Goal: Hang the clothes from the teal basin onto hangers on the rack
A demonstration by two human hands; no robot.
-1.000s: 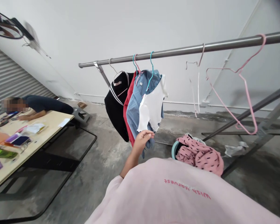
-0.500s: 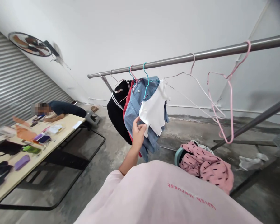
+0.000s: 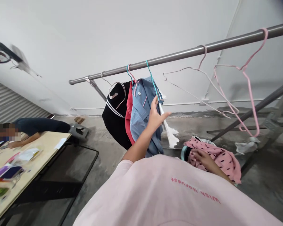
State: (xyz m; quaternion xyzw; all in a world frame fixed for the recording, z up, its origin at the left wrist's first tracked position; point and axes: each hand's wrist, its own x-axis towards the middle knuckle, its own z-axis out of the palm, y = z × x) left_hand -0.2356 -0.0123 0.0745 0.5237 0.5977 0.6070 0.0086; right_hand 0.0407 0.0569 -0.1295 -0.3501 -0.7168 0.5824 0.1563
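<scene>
1. White top (image 3: 171, 135): hung from the teal hanger (image 3: 152, 77) on the rail (image 3: 179, 56); seen nearly edge-on, long axis running downward, hem slanting right.
2. Left hand (image 3: 157, 116): the nearer, at the top's upper left edge; thumb spread from fingers, apparently touching, though contact is partly hidden.
3. Right hand (image 3: 202, 157): lower, right of the top and apart from it, by the pink cloth (image 3: 228, 163); fingers bent, any pinch cannot be told.
</scene>
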